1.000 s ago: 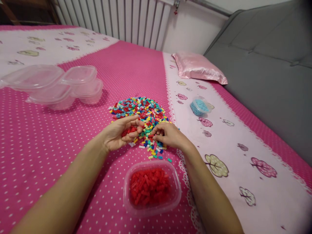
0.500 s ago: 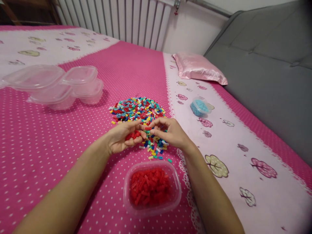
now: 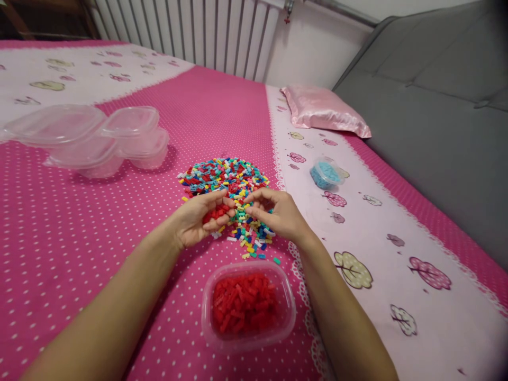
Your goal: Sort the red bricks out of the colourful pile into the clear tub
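Observation:
A heap of small coloured bricks lies on the pink dotted bedspread. My left hand is cupped palm up at the heap's near edge, fingers curled round a handful of red bricks. My right hand hovers just right of it over the heap, its fingertips pinched together; what they hold, if anything, is too small to make out. A clear tub full of red bricks stands in front of both hands.
Several empty clear tubs and lids lie stacked at the left. A small tub of light-blue bricks stands to the right on the white patterned strip. A pink pillow, a grey headboard and a radiator lie beyond.
My right hand rose from the heap, came to the left hand's red bricks, and has now drawn slightly back over the heap. The left hand has stayed cupped in place.

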Demonstrator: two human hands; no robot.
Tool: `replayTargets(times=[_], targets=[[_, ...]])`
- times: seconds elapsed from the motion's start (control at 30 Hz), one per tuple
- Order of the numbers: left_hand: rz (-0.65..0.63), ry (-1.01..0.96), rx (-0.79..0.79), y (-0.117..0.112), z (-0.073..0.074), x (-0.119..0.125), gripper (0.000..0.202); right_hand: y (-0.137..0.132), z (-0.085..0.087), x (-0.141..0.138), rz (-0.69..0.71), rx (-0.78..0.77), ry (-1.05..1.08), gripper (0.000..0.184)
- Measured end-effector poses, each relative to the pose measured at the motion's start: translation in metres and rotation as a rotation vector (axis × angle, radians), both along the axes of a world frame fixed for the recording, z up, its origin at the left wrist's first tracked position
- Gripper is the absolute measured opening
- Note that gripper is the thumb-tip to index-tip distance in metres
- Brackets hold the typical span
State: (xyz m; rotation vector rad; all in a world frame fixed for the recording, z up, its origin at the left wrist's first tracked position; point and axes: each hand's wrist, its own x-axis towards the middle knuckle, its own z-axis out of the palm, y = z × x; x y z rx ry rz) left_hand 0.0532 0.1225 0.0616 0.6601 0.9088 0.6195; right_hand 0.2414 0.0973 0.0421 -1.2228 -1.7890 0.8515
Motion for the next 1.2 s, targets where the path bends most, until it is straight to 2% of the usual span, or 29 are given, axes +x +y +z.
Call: replayTargets(times=[0.1,0.17,0.33,0.47,0.73,0.97,1.2], targets=[[0.139,0.069,0.049,0.002,-0.001,0.001,0.038,0.001,-0.002,0.005,0.022,-0.057,-0.112,0.013],[0.182,0.126,0.093,0.002,-0.003,0.001,0.034,0.002,-0.003,0.008,0.062,-0.108,-0.217,0.014],[0.084,0.243,0.241,-0.001,-0.006,0.002,0.030,0.002,-0.007,0.011,0.143,-0.149,-0.378,0.020],[0.063,0.211,0.260,-0.002,-0.008,0.002,0.027,0.001,-0.009,0.007,0.165,-0.103,-0.444,0.026],[0.036,0.158,0.286,0.001,-0.015,0.001,0.026,0.002,-0.011,0.006,0.132,-0.115,-0.475,0.021],[0.039,0.139,0.264,0.000,-0.013,-0.002,0.025,0.002,-0.009,0.004,0.136,-0.118,-0.485,0.012],[0.030,0.122,0.242,0.000,-0.014,-0.002,0.026,0.001,-0.004,0.007,0.159,-0.187,-0.266,0.007]])
